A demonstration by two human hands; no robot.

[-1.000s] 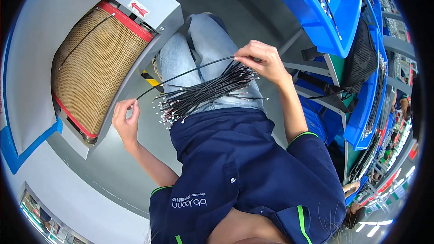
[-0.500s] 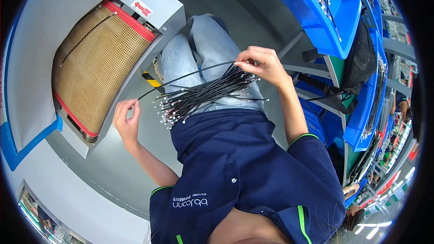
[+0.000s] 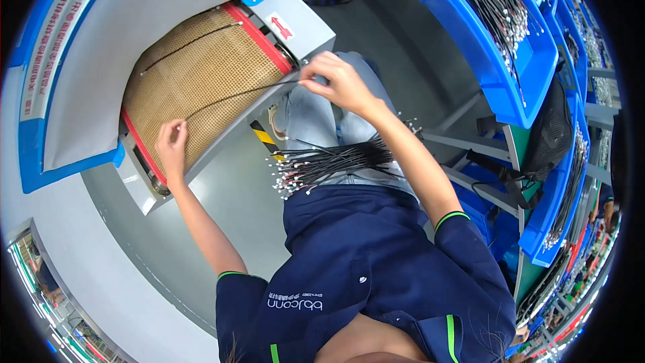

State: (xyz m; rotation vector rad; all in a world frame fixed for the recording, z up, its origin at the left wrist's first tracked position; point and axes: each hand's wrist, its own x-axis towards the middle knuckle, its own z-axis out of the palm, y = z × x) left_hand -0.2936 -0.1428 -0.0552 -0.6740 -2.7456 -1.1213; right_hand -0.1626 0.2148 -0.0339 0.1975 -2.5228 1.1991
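A single black cable [image 3: 235, 97] stretches between my two hands, bowed slightly over the brown mesh conveyor belt [image 3: 201, 67]. My left hand [image 3: 173, 141] pinches one end above the belt's lower part. At the other end, my right hand [image 3: 336, 81] closes its fingers on the cable near the belt's right red edge. A second black cable [image 3: 191, 46] with white tips lies on the belt, farther in. Across my lap rests a bundle of black cables [image 3: 346, 161] with small white connectors at the ends.
A grey hood with blue trim [image 3: 87, 154] covers the belt's far left side. Blue bins [image 3: 500, 97] holding cables stand at the right, with a black mesh bag [image 3: 541, 141] beside them. Yellow-black striped tape [image 3: 265, 138] marks a spot below the machine's edge.
Both hands have carried the stretched cable from above my lap to over the belt. The view has shifted, so the machine appears farther right. The lap bundle stays on my thighs.
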